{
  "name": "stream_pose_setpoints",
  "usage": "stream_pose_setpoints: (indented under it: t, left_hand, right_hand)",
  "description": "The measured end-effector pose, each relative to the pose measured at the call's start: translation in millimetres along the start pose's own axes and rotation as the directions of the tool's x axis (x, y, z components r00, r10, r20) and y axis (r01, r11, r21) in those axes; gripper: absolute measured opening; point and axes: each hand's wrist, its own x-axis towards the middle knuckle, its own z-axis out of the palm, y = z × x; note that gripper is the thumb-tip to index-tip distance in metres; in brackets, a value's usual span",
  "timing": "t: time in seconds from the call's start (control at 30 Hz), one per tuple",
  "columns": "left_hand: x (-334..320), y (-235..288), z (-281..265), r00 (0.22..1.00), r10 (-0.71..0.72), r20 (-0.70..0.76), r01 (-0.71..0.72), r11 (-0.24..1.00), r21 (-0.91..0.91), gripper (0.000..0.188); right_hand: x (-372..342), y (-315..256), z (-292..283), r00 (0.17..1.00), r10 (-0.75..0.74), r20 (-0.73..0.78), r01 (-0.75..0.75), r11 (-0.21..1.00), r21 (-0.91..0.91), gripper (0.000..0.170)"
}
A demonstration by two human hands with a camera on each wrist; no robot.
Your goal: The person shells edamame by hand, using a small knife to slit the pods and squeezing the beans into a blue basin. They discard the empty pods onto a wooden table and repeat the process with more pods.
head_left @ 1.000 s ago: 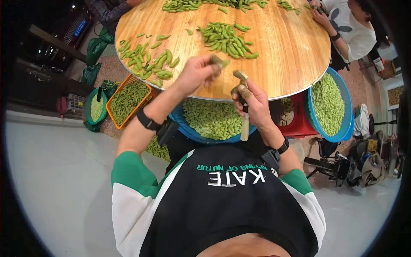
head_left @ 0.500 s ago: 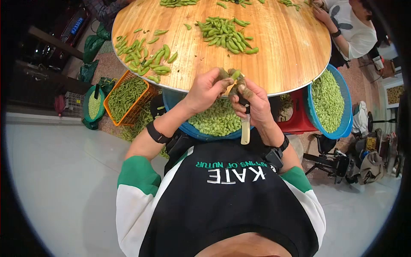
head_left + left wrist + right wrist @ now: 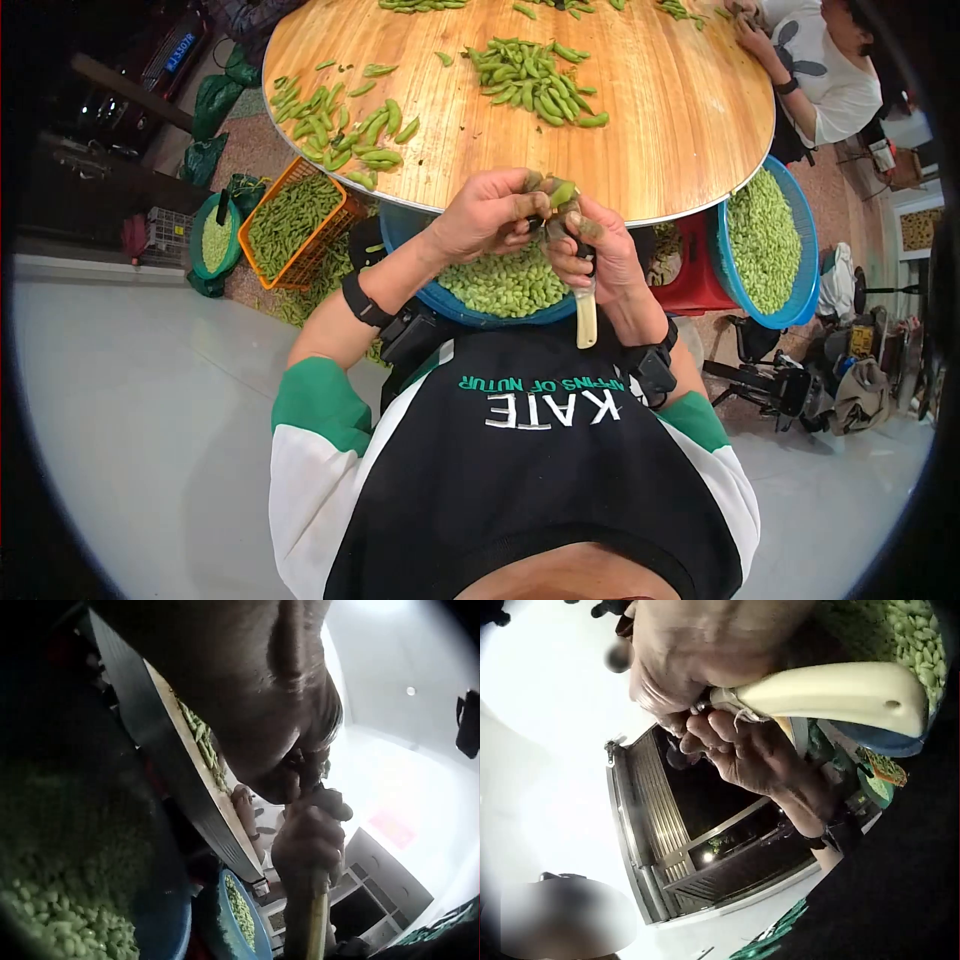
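By the table point(image 3: 650, 140) edge, above the basin point(image 3: 403, 228), my left hand point(image 3: 495, 213) pinches a pod point(image 3: 563, 194); my right hand point(image 3: 604, 248) grips a knife point(image 3: 587, 318).

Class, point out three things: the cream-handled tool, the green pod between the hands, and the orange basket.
Cream-handled tool point(image 3: 832, 695), right wrist view: on its handle.
Green pod point(image 3: 563, 194), head view: on its visible side.
Orange basket point(image 3: 309, 241), head view: on its rim.

Head view: black sweatshirt point(image 3: 540, 480) with white and green sleeves carries inverted lettering, "KATE" in white, smaller green line reading roughly "APPINS OF NUTUR", start cut off. Upper left, blue rectangular licence plate point(image 3: 181, 52) on dark car: white characters, apparently "KJ3307R", blurred.
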Motion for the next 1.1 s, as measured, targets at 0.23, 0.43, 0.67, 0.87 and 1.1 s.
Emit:
stream_pose_setpoints:
  t: [0.23,0.43,0.67,0.87,1.1]
  left_hand:
    - [5.4,-9.7,-2.7,0.986,0.167,-0.003,-0.162,0.963,0.213,0.015]
    - [-0.6,2.1,2.2,0.713,0.563,0.418,-0.426,-0.125,0.896,0.013]
    - [0.8,-8.6,-1.2,0.716,0.606,0.346,-0.412,-0.034,0.911,0.009]
    - [-2.4,-3.4,9.7,0.870,0.493,0.029,-0.284,0.451,0.846,0.006]
    - [-3.3,-15.0,6.5,0.727,0.647,0.229,-0.323,0.027,0.946,0.007]
  right_hand:
    - [4.8,6.4,-15.0,0.999,0.051,0.000,-0.050,0.976,0.212,0.021]
    - [4.2,10.1,-12.9,0.995,0.101,-0.020,-0.090,0.948,0.306,0.028]
    - [0.0,12.2,0.1,0.998,0.043,-0.051,-0.030,0.972,0.234,0.042]
    - [2.4,11.2,1.8,0.980,-0.069,-0.186,0.045,0.990,-0.133,0.025]
    - [9.1,22.8,-1.7,0.850,-0.512,-0.121,0.173,0.489,-0.855,0.022]
